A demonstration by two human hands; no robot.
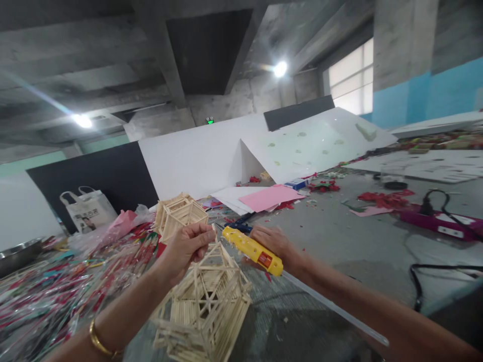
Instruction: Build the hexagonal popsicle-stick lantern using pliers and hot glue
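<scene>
My right hand point(273, 244) is wrapped round a yellow hot glue gun point(251, 250), and a long clear glue stick point(335, 307) sticks out of its rear. The gun's nozzle points left, close to the fingertips of my left hand point(190, 246). Those fingers are pinched on a small pale wooden stick point(214, 231). Right below both hands stands a lantern-like frame point(206, 311) built from stacked thin wooden sticks, with a star-shaped spoke pattern on top. Behind my left hand is a second stick frame point(179, 216), partly hidden by the hand.
Plastic-wrapped bundles of coloured sticks point(75, 286) cover the left side. Pink paper point(269, 197) and a blue box point(297, 184) lie farther back. On the right are red scraps point(385, 203), a purple power strip point(441, 222) and a black cable point(417, 286). White boards point(199, 156) stand behind.
</scene>
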